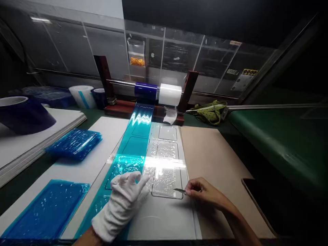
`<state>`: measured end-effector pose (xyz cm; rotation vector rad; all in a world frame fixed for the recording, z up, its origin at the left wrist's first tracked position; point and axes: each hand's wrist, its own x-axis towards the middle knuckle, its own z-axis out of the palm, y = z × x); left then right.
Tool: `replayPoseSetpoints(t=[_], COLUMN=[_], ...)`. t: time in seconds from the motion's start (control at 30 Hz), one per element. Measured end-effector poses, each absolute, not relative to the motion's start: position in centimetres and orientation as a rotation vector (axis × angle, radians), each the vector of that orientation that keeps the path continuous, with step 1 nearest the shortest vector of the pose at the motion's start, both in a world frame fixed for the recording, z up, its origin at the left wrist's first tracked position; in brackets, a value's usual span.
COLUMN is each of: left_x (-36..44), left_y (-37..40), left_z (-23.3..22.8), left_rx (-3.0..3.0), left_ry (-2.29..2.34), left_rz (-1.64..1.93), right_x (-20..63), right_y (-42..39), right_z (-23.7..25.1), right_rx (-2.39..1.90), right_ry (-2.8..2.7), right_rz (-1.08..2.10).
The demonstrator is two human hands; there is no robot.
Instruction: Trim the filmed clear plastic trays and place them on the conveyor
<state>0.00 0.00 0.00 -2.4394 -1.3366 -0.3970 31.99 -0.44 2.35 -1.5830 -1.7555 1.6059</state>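
the left hand [123, 201] wears a white knitted cloth glove, matt and slightly fuzzy; the right hand [202, 192] is bare and pinches a thin blade [179, 190] of shiny metal. the blue film strip [130, 150] is glossy translucent plastic, wrinkled where light glares. the clear panels [165, 160] look like smooth, glossy plastic. the white film roll [170, 94] is milky and satiny. the brown board [212, 160] is matt, like cardboard. the green belt [276, 143] has a dull sheen.
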Motion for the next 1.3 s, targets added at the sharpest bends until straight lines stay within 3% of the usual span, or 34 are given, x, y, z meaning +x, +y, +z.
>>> replayPoseSetpoints(t=[0.2,0.37,0.43,0.83,0.97,1.2,1.3], left_x=[1.6,1.6,1.6,1.7,1.7,1.3,1.1], left_y=[-1.0,-1.8,-1.9,-1.4,-0.6,-1.0,-1.9], left_z=[0.1,0.4,0.3,-1.9,-1.2,0.8,1.1], left_rx=[-2.398,-2.335,-2.366,-2.2,-1.986,-1.933,-1.978], left_ry=[-1.29,-1.377,-1.377,-1.291,-1.132,-1.006,-1.107], left_rz=[-0.523,-0.639,-0.623,-0.644,-0.504,-0.404,-0.57], right_x=[32.2,31.8,31.1,31.1,31.3,32.3,33.7], right_y=[-0.3,-2.5,-3.2,-0.9,-0.5,-1.3,-2.2], right_z=[2.4,2.8,2.9,0.6,0.5,0.3,0.4], right_rx=[-1.683,-2.002,-2.046,-1.591,-1.472,-1.496,-1.572], right_ry=[-1.851,-2.014,-2.082,-1.694,-1.475,-1.427,-1.426], right_rz=[1.454,0.916,0.839,1.564,1.759,1.733,1.596])
